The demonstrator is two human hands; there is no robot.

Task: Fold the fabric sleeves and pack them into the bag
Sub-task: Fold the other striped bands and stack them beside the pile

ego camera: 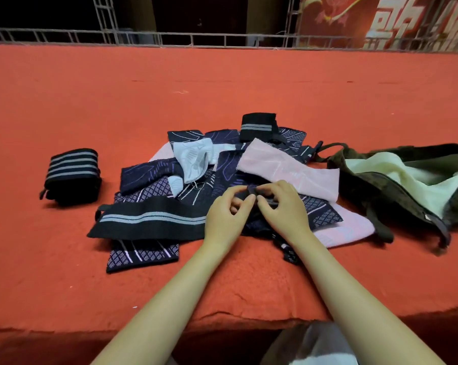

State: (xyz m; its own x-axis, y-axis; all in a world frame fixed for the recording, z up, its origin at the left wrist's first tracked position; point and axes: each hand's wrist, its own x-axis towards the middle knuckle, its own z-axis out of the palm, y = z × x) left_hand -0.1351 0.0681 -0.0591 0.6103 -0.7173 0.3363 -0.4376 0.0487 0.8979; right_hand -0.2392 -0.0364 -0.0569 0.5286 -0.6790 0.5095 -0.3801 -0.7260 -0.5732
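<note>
1. Folded black striped stack [72,176] sits alone at about 9 o'clock on the red felt [222,88].
2. Loose sleeve pile [185,185] sits dead center; left hand [226,214] and right hand [283,209] both pinch one dark sleeve [251,189].
3. Open green bag [396,185] lies at 3 o'clock, just beside the pile.

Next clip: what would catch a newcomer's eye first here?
The jumbled pile of sleeves mid-table on the red cloth, with the left hand and right hand pinching a dark sleeve at its near edge. An open bag lies right; a folded stack sits left.
</note>
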